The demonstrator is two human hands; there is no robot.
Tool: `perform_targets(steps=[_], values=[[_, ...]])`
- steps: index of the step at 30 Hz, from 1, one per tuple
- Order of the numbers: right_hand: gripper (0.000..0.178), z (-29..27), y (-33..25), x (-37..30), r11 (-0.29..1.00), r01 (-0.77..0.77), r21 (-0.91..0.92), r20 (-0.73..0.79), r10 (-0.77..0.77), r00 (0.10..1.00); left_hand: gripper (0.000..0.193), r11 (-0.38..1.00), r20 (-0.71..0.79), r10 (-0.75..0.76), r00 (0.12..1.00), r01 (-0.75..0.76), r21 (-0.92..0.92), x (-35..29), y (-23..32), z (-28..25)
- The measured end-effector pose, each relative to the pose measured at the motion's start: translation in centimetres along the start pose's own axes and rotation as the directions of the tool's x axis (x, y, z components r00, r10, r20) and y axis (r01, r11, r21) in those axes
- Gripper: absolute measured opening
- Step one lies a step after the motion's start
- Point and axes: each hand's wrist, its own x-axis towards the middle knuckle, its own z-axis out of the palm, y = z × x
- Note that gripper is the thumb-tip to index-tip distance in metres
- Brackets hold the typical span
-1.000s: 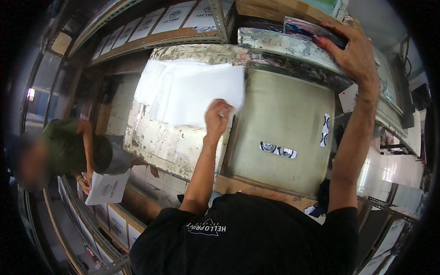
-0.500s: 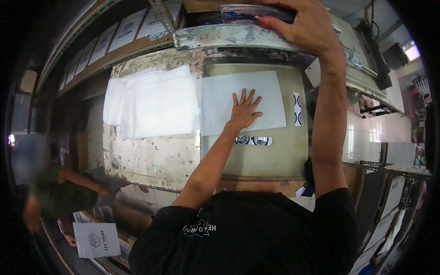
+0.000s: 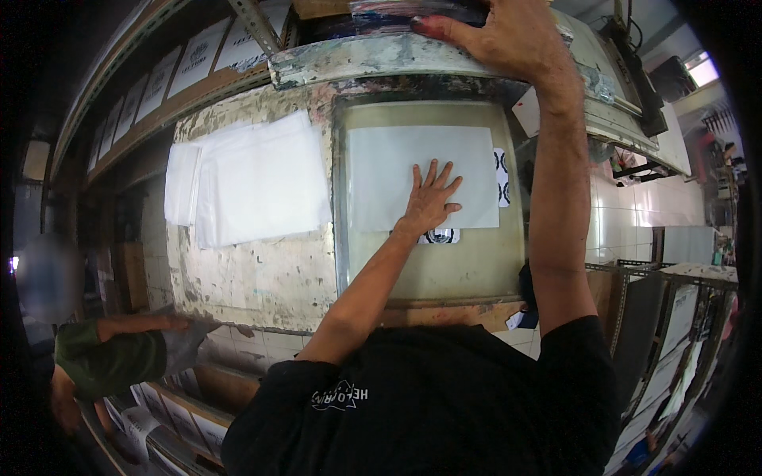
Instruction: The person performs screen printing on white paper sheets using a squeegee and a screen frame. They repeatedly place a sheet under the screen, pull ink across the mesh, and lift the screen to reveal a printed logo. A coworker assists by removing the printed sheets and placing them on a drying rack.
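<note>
Shifted rightward, the pale, thin rectangular sheet [image 3: 387, 170] lies on the greenish flat board [image 3: 460, 274], edges at black-and-white patterned strips [image 3: 504, 190] (likely guides); the splayed left hand [image 3: 429, 204] steadies it, gripping nothing; whether the right hand [image 3: 508, 36] grips, I cannot tell.

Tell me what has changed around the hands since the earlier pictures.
The left hand took a pale sheet from the white stack, carried it right onto the olive-toned board, released its grip and, spread flat, slid it right, up to the patterned strips. The right hand stayed at the paint-stained bar; stack and strips stayed put.
</note>
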Motion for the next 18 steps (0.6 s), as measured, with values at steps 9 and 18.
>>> perform_targets(steps=[9, 18], values=[[0.046, 0.1, -0.5, -0.4, 1.000, -0.021, 0.016, 0.015, 0.021, 1.000, 0.063, 0.998, 0.026, 0.036, 0.999, -0.035, -0.044, -1.2, 0.1, -0.9], [0.042, 1.8, -0.7, -3.9, 0.999, -0.035, -0.021, 0.074, 0.036, 0.997, 0.073, 0.788, -0.443, -0.315, 0.839, -0.028, -0.615, -4.7, 1.7, -8.8]])
